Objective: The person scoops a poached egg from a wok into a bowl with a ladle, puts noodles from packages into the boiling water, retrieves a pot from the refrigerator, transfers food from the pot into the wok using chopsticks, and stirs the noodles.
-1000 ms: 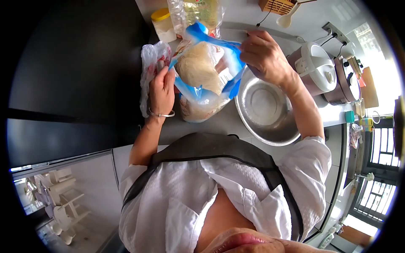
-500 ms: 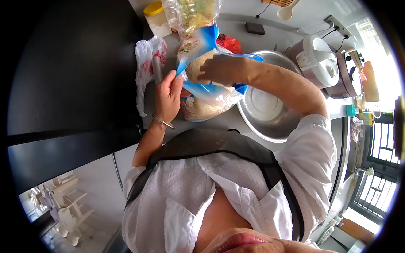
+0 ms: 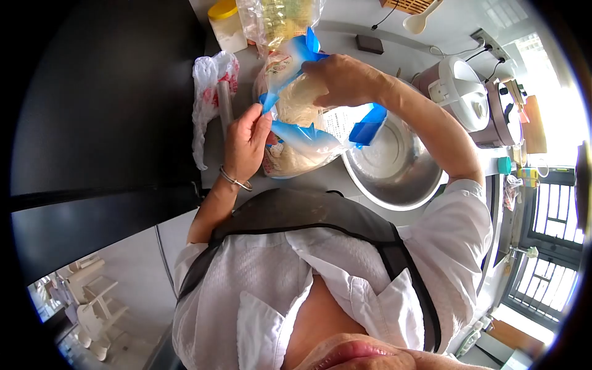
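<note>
A large plastic bag [image 3: 302, 151] with blue edges and printed sides stands with its mouth spread on the counter. Inside it is a pale mass [image 3: 295, 103] that looks like flour. My left hand [image 3: 246, 139], with a bangle at the wrist, pinches the bag's left rim between thumb and fingers. At the far rim, my right hand [image 3: 348, 79] has its fingers curled on the blue edge; its thumb hangs over the opening. Just right of the bag sits a wide steel basin [image 3: 404, 185], whose inside bottom shows nothing in it.
Left of the bag lie a crumpled white plastic bag [image 3: 203, 111] and a grey tube [image 3: 224, 102]. A yellow-lidded jar [image 3: 228, 31] and an oil-coloured container [image 3: 280, 21] stand behind. At right are a white rice cooker [image 3: 459, 92] and another cooker [image 3: 502, 114].
My right hand has come up out of the bag's mouth to its far rim. The mouth is spread wider, and the blue right flap has shifted. My left hand keeps its pinch.
</note>
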The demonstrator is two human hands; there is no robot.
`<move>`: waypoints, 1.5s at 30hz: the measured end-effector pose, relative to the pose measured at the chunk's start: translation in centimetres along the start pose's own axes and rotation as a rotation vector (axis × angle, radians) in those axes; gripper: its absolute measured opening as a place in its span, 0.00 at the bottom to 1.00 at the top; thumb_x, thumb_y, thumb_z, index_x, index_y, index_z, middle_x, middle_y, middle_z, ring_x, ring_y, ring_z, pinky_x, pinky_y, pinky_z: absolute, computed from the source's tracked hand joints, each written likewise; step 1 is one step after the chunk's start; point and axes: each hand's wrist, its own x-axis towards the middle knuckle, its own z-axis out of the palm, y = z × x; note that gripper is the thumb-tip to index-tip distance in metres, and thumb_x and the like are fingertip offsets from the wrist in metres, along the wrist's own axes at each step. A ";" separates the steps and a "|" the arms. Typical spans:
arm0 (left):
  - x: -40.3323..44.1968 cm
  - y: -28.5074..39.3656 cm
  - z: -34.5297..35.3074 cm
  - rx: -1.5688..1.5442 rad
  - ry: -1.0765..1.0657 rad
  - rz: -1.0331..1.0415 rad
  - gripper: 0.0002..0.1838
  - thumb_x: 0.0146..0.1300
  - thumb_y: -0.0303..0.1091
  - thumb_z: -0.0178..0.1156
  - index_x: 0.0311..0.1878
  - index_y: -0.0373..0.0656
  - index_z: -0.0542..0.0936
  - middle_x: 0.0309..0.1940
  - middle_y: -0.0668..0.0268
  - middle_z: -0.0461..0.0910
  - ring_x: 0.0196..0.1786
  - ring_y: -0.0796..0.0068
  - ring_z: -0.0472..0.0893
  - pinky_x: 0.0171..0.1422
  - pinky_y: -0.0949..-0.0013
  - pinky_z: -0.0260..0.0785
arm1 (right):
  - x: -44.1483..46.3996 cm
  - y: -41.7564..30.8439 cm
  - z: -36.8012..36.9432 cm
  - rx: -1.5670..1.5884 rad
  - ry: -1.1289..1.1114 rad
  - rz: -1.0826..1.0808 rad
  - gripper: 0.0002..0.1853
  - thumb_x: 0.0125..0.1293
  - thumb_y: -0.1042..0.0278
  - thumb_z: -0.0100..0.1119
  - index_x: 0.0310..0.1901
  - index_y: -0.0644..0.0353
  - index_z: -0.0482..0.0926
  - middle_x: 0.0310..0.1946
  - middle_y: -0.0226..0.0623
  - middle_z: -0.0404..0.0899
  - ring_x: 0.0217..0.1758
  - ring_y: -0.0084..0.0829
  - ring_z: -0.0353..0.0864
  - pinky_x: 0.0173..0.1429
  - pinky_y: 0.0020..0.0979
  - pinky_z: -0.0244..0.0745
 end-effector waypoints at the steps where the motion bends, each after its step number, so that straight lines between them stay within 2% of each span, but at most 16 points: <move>1: 0.0 0.0 0.1 -0.005 -0.011 -0.009 0.12 0.67 0.33 0.49 0.28 0.38 0.68 0.16 0.70 0.69 0.20 0.84 0.73 0.24 0.77 0.66 | 0.1 0.2 0.3 0.001 0.026 0.000 0.24 0.47 0.61 0.64 0.46 0.60 0.70 0.37 0.47 0.77 0.44 0.45 0.76 0.50 0.38 0.71; 9: 0.2 -0.4 0.0 -0.078 0.032 -0.046 0.13 0.67 0.34 0.49 0.27 0.38 0.68 0.15 0.70 0.69 0.20 0.84 0.73 0.23 0.78 0.65 | 0.4 0.3 -0.6 0.161 -0.007 0.030 0.19 0.49 0.60 0.61 0.42 0.60 0.72 0.36 0.46 0.78 0.40 0.45 0.77 0.48 0.40 0.71; 11: 0.2 -0.3 0.0 -0.054 0.027 -0.041 0.13 0.67 0.34 0.49 0.26 0.38 0.68 0.15 0.70 0.69 0.20 0.84 0.73 0.23 0.78 0.64 | 0.0 -0.5 -0.8 -0.154 -0.453 -0.102 0.16 0.49 0.63 0.58 0.40 0.59 0.75 0.35 0.44 0.79 0.40 0.44 0.78 0.46 0.41 0.71; 16: 0.2 0.1 -0.1 -0.003 -0.031 -0.033 0.14 0.66 0.34 0.49 0.25 0.38 0.67 0.14 0.70 0.69 0.19 0.84 0.71 0.22 0.77 0.62 | 0.1 -1.0 1.2 -0.209 -0.584 -0.280 0.15 0.45 0.73 0.58 0.38 0.58 0.77 0.33 0.42 0.79 0.41 0.44 0.78 0.44 0.40 0.72; 19: -0.1 -0.4 -0.1 -0.081 0.019 -0.060 0.13 0.66 0.33 0.49 0.25 0.38 0.67 0.16 0.71 0.69 0.18 0.85 0.71 0.23 0.79 0.64 | 0.5 -1.6 1.2 -0.266 -0.502 -0.258 0.15 0.47 0.75 0.57 0.40 0.56 0.77 0.37 0.41 0.78 0.42 0.44 0.77 0.45 0.38 0.72; 22: -0.2 -0.4 -0.3 -0.123 0.048 -0.082 0.13 0.66 0.33 0.49 0.26 0.38 0.68 0.17 0.71 0.70 0.19 0.85 0.71 0.24 0.79 0.66 | 0.8 -2.5 1.8 -0.422 -0.372 -0.296 0.18 0.50 0.72 0.58 0.46 0.52 0.78 0.58 0.37 0.67 0.56 0.36 0.71 0.51 0.32 0.72; 23: -0.1 -0.3 -0.4 -0.124 0.049 -0.092 0.12 0.66 0.33 0.49 0.27 0.38 0.68 0.17 0.72 0.70 0.19 0.85 0.71 0.24 0.79 0.67 | 1.1 -2.6 2.5 -0.430 -0.346 -0.307 0.14 0.52 0.69 0.57 0.43 0.51 0.80 0.62 0.37 0.61 0.61 0.35 0.67 0.54 0.32 0.71; 26: -0.1 0.0 0.2 -0.096 0.053 -0.096 0.12 0.66 0.33 0.49 0.27 0.38 0.68 0.17 0.71 0.70 0.20 0.85 0.72 0.24 0.79 0.67 | 2.0 -2.4 4.5 -0.396 -0.195 -0.401 0.11 0.52 0.69 0.56 0.38 0.52 0.82 0.62 0.39 0.62 0.62 0.36 0.65 0.54 0.33 0.70; 28: -0.1 0.2 0.3 -0.108 0.044 -0.103 0.12 0.66 0.33 0.49 0.27 0.38 0.68 0.17 0.71 0.70 0.20 0.85 0.72 0.24 0.79 0.67 | 2.7 -1.6 5.6 -0.319 -0.157 -0.343 0.09 0.51 0.69 0.56 0.35 0.53 0.83 0.62 0.39 0.62 0.64 0.35 0.62 0.54 0.33 0.70; 31: -0.1 -0.1 0.1 -0.128 0.024 -0.107 0.12 0.66 0.33 0.49 0.27 0.38 0.68 0.17 0.71 0.70 0.21 0.86 0.72 0.24 0.79 0.67 | 2.6 -1.3 4.6 -0.540 -0.367 -0.400 0.10 0.51 0.70 0.57 0.37 0.53 0.82 0.55 0.36 0.69 0.58 0.35 0.69 0.54 0.32 0.69; 34: -0.5 0.1 0.0 -0.089 -0.005 -0.104 0.12 0.66 0.32 0.50 0.27 0.38 0.69 0.17 0.72 0.70 0.20 0.86 0.72 0.24 0.79 0.65 | 1.2 -2.2 2.9 -0.484 -0.540 -0.332 0.11 0.52 0.70 0.57 0.39 0.52 0.81 0.49 0.35 0.71 0.53 0.34 0.72 0.52 0.33 0.70; 36: -0.5 0.0 0.0 -0.042 -0.026 -0.105 0.12 0.66 0.32 0.50 0.26 0.38 0.69 0.17 0.72 0.70 0.21 0.86 0.72 0.24 0.79 0.64 | 0.3 -2.0 2.6 -0.452 -0.529 -0.281 0.13 0.53 0.70 0.56 0.41 0.53 0.80 0.46 0.36 0.72 0.48 0.33 0.75 0.50 0.34 0.70; 40: 0.1 -0.4 0.3 -0.099 0.033 -0.109 0.12 0.65 0.32 0.50 0.26 0.38 0.68 0.16 0.72 0.70 0.20 0.86 0.72 0.24 0.79 0.63 | -1.5 -1.8 1.0 -0.286 -0.055 -0.232 0.19 0.50 0.68 0.56 0.47 0.59 0.72 0.35 0.38 0.76 0.40 0.37 0.78 0.45 0.36 0.72; 42: 0.5 -0.8 0.2 -0.098 0.009 -0.072 0.12 0.65 0.32 0.51 0.26 0.38 0.68 0.16 0.72 0.70 0.20 0.86 0.71 0.24 0.79 0.63 | -1.1 -2.0 0.4 -0.179 0.069 -0.054 0.22 0.50 0.66 0.57 0.48 0.60 0.69 0.29 0.41 0.76 0.33 0.40 0.79 0.40 0.38 0.74; 44: 1.0 -1.7 0.1 -0.077 0.001 -0.055 0.12 0.65 0.33 0.51 0.26 0.38 0.69 0.17 0.73 0.70 0.20 0.88 0.71 0.25 0.80 0.64 | -0.9 -2.2 -0.2 -0.088 0.141 0.132 0.19 0.49 0.65 0.57 0.43 0.63 0.73 0.30 0.47 0.78 0.37 0.42 0.80 0.44 0.37 0.75; 45: 1.1 -1.6 0.3 -0.127 0.007 -0.096 0.13 0.65 0.33 0.52 0.25 0.39 0.69 0.17 0.74 0.69 0.20 0.88 0.70 0.25 0.80 0.64 | -0.8 -1.8 -0.3 -0.096 0.151 0.130 0.19 0.49 0.65 0.57 0.43 0.63 0.73 0.30 0.47 0.78 0.37 0.42 0.80 0.44 0.37 0.75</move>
